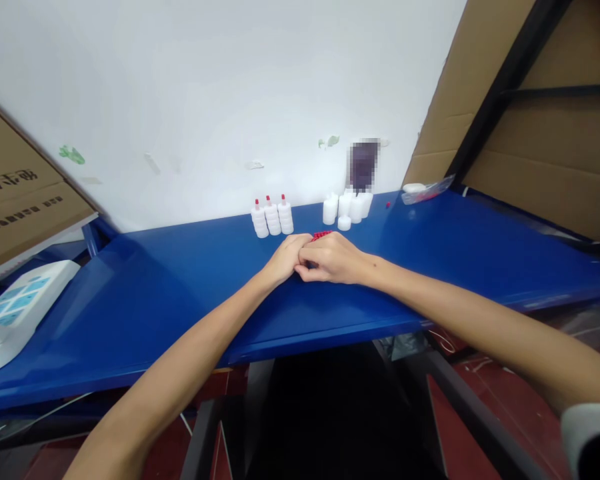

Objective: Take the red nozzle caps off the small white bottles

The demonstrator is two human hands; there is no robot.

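Note:
My left hand (286, 257) and my right hand (334, 259) meet over the middle of the blue table. The right hand's fingers are curled and pressed together, and what they hold, if anything, is hidden. My left hand's fingers bend in behind the right hand, mostly covered by it. Just past the knuckles shows a cluster of small red pieces (323, 235), partly hidden by my hands. Behind my left hand stand three white squeeze bottles (273, 219) with red tips. Several white bottles without red tips (356, 208) are grouped behind my right hand, a short white round piece (345, 223) in front.
The blue table (180, 280) runs along a white wall. A small red piece (388, 205) and a clear plastic bag (429, 192) lie at the back right. At the left edge sits a white device with blue panels (23, 303). Cardboard (25, 187) stands at both sides.

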